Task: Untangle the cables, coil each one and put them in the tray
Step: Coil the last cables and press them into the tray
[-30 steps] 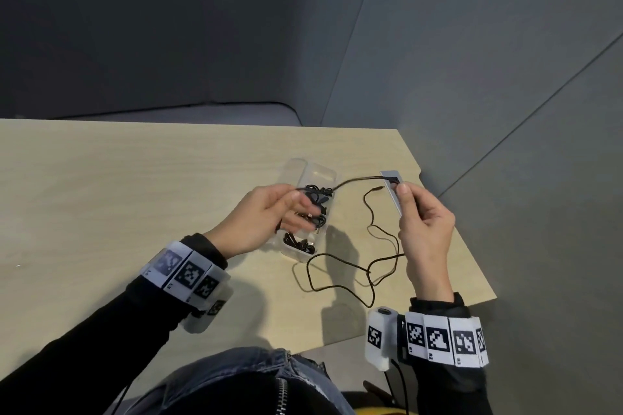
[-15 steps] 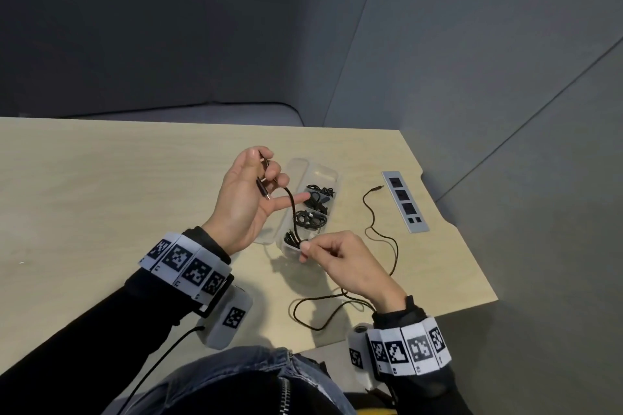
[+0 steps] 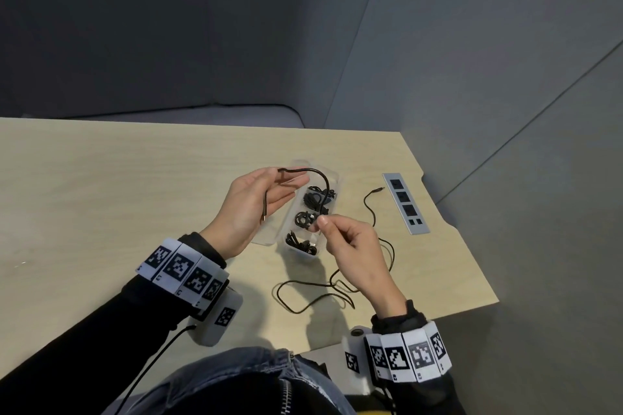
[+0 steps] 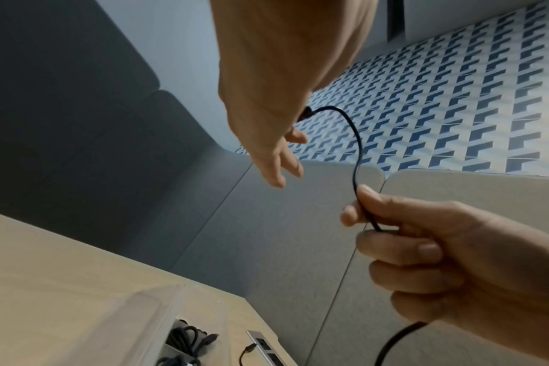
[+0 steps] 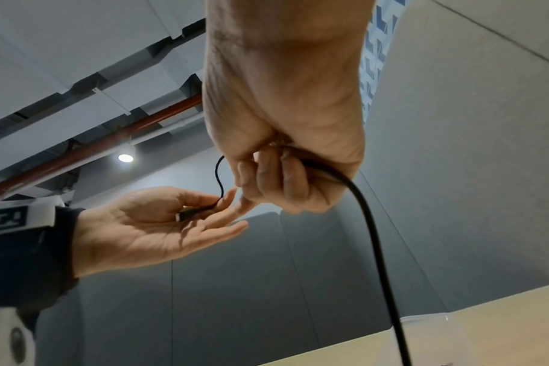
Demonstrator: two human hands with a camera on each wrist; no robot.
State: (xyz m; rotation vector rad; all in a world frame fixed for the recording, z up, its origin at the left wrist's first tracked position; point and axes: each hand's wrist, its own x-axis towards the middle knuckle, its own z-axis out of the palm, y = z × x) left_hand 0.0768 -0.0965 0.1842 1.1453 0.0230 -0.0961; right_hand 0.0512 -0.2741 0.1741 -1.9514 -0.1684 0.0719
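A thin black cable [image 3: 324, 180] arcs between my two hands above the clear plastic tray [image 3: 338, 184]. My left hand [image 3: 269, 192] is palm up with fingers nearly straight; its thumb pins the cable's plug end [image 5: 185, 215] against the fingers. My right hand [image 3: 323, 224] pinches the cable between thumb and forefinger just over the tray. In the left wrist view the cable [image 4: 356, 148] runs from my left hand [image 4: 267, 118] down into the right hand [image 4: 423, 242]. The cable's remaining length [image 3: 303, 305] lies loose on the table, its far plug [image 3: 379, 190] near the socket strip.
The tray holds three coiled black cables [image 3: 305, 219] in separate compartments. A grey socket strip [image 3: 406, 202] is set into the wooden table [image 3: 135, 195] by its right edge. Grey padded walls enclose the back and right. The table's near edge runs under my right wrist.
My right hand came in from the far right and now pinches the cable close to the left hand. The left hand lifted from the tray and turned palm up with the plug end.
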